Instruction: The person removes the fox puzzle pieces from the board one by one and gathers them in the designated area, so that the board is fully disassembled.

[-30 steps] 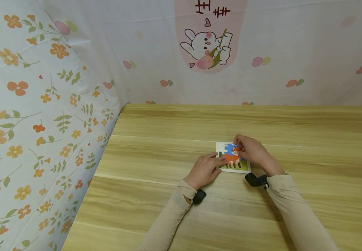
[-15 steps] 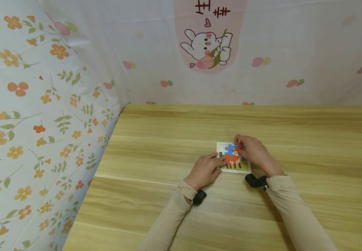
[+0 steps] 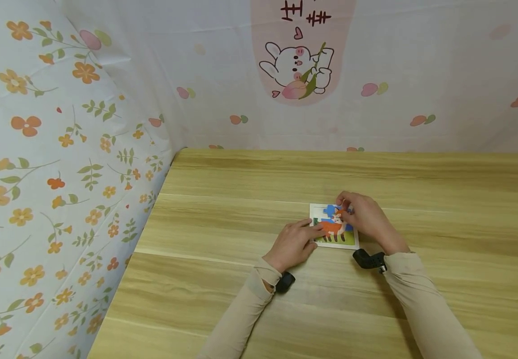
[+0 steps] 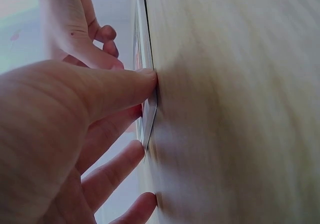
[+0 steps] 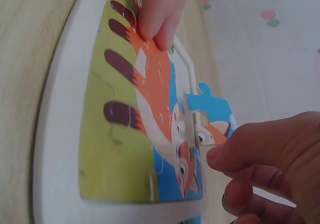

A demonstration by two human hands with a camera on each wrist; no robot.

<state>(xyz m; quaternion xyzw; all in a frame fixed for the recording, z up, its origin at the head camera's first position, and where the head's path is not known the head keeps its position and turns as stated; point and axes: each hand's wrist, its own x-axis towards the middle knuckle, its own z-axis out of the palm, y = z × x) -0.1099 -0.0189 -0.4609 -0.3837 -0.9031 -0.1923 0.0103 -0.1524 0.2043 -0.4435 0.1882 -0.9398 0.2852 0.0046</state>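
A fox jigsaw puzzle [image 3: 336, 238] in a white frame [image 5: 55, 149] lies on the table, partly covered by both hands. The left hand [image 3: 291, 242] rests on its left side. In the left wrist view, the thumb [image 4: 125, 86] touches the frame's edge, and other fingers reach over the board. With thumb and fingertips, the right hand [image 3: 366, 217] pinches a puzzle piece [image 5: 212, 106] at the upper part of the board. This blue piece shows a fox's ear and eye; it stands raised and tilted over the fox's head. Its far side is hidden by the fingers.
The wood-grain table [image 3: 223, 199] extends around the puzzle. A white cloth with a rabbit print [image 3: 294, 65] hangs behind, and a flowered cloth [image 3: 52, 164] hangs at the left. Black wrist cameras [image 3: 368, 259] sit on both wrists.
The right hand has shifted slightly right, and the piece in its fingers has turned and lifted, showing more of the fox's head. The left hand stays in place.
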